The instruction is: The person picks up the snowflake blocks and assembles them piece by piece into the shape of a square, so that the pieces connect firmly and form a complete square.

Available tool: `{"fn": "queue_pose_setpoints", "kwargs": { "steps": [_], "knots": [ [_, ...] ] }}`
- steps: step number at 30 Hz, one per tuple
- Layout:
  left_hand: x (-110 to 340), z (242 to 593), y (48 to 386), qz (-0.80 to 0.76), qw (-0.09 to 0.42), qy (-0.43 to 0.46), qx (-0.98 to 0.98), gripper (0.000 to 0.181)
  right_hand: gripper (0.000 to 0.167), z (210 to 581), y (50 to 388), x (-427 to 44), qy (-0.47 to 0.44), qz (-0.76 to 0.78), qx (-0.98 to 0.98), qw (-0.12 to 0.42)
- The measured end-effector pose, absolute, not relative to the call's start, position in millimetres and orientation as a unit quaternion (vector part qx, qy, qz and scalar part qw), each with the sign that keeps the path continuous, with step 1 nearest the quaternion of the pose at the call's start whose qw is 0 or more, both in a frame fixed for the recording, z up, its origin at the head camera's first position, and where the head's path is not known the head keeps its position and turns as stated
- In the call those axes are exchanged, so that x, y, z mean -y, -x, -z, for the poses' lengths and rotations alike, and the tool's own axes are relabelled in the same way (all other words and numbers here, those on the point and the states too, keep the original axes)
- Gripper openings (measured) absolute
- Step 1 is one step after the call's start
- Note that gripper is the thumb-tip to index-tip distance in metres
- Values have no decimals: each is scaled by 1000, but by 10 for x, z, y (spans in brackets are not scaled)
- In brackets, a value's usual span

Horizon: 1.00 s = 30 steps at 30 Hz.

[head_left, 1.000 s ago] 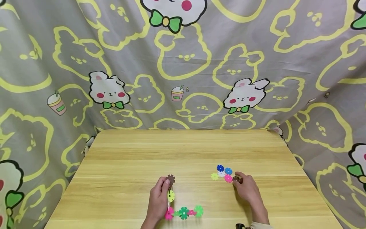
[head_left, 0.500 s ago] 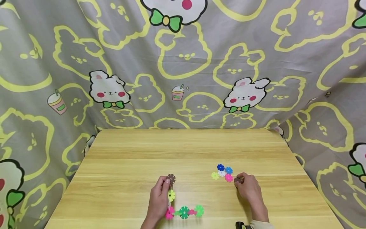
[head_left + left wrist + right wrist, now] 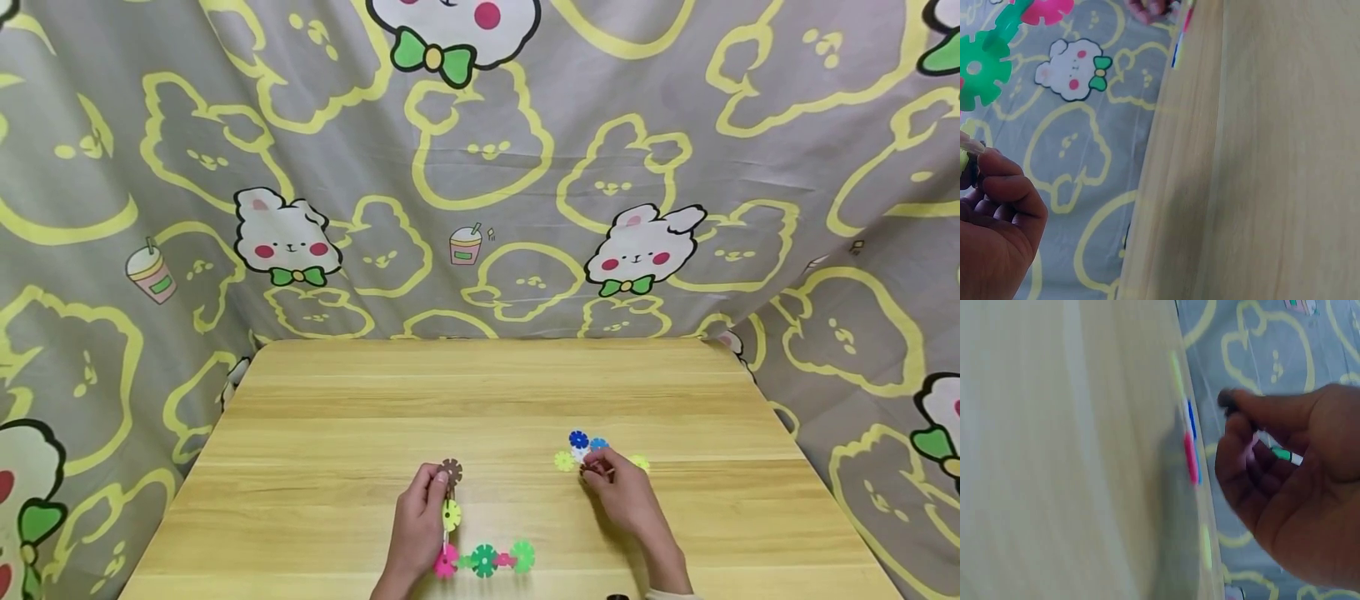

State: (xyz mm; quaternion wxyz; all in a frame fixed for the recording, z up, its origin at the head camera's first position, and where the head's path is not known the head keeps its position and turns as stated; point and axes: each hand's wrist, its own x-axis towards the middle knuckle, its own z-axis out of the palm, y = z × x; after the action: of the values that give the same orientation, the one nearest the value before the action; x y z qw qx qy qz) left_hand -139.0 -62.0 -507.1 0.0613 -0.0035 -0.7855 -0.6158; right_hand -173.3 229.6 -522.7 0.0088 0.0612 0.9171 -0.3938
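Note:
My left hand [image 3: 415,517] grips one side of a chain of interlocking snowflake discs. A brown disc [image 3: 451,472] tops it, then a yellow disc [image 3: 452,516] and a pink disc [image 3: 446,562] at the corner. From there the chain runs right through a dark green disc [image 3: 484,561] to a light green disc [image 3: 522,557]. Between thumb and finger, my right hand [image 3: 628,500] pinches a dark brown disc [image 3: 1227,400], raised off the table. Beside that hand lie loose discs: dark blue [image 3: 578,439], light blue [image 3: 597,444] and yellow [image 3: 563,461]. A loose pink disc [image 3: 1191,459] is covered in the head view.
Another yellow disc [image 3: 640,462] lies right of my right hand, and a white disc [image 3: 578,454] sits among the loose ones. The wooden table [image 3: 337,417] reaches back to a patterned curtain [image 3: 480,167] that hangs around it.
My right hand has picked up the brown disc and moved left with it, over the loose pink disc. A yellow disc now shows on its right. My left hand stays almost still.

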Motion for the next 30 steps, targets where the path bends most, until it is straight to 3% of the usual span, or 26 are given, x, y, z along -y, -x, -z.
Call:
{"fn": "queue_pose_setpoints", "kwargs": {
  "steps": [16,23,30],
  "knots": [
    [573,5119,1400,614,44,10,788,21,7,4936,1656,-1593,79,521,-849,32],
    [552,5103,1386,609,42,7,792,19,8,4867,1612,-1382,176,477,-861,-15],
    [545,5122,1390,613,35,12,790,18,5,4854,1596,-1272,209,455,-864,-56]
  ]
}}
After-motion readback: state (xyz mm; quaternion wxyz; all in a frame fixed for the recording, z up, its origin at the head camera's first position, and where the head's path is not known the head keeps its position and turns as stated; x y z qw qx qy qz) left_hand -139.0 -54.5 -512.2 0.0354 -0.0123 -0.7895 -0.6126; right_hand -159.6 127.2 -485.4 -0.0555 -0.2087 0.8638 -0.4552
